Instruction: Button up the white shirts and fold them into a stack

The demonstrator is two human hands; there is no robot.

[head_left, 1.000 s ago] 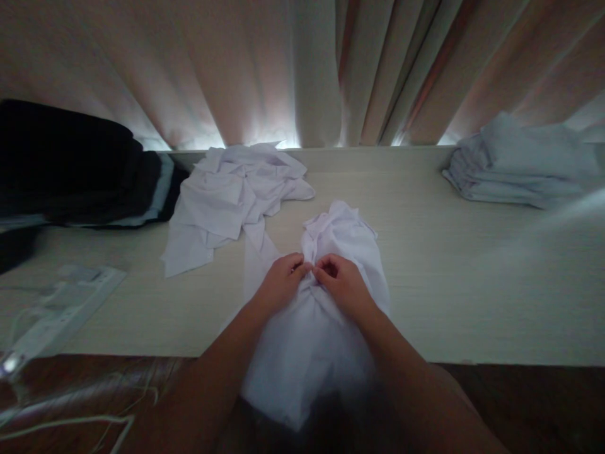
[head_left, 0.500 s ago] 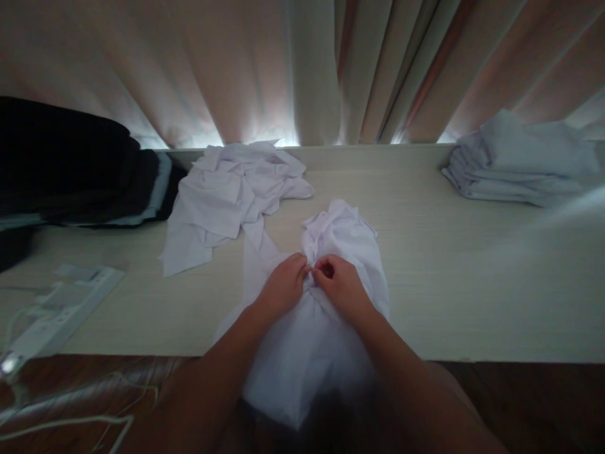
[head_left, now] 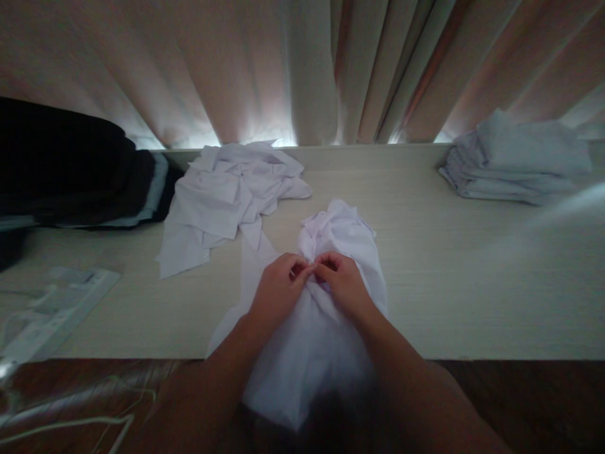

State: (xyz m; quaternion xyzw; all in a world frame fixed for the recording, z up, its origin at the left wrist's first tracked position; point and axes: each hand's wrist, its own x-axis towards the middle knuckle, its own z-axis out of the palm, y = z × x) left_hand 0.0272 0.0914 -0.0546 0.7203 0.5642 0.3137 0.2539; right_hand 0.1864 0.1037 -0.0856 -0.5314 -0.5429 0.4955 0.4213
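A crumpled white shirt (head_left: 350, 243) lies over the front edge of the table, its lower part hanging down towards me. My left hand (head_left: 283, 277) pinches the cloth near the middle, thumb against fingertips. Right beside it, my right hand (head_left: 341, 277) has a like pinch on the same shirt, and the fingertips of both hands meet. Whatever small part lies between the fingertips is hidden. A strip of the white cloth stretches up and left, close to a loose heap of white clothes (head_left: 222, 195).
Folded dark clothes (head_left: 70, 164) are stacked at the left. A folded white pile (head_left: 520, 161) sits at the back right of the pale table (head_left: 472, 277). At the front left lies a power strip (head_left: 70, 309), with cables below it. Curtains (head_left: 236, 69) hang along the back.
My left hand has turned slightly, its fingers now arched with a gap showing between thumb and index finger. Both hands stay at the same spot on the shirt. The view has shifted slightly.
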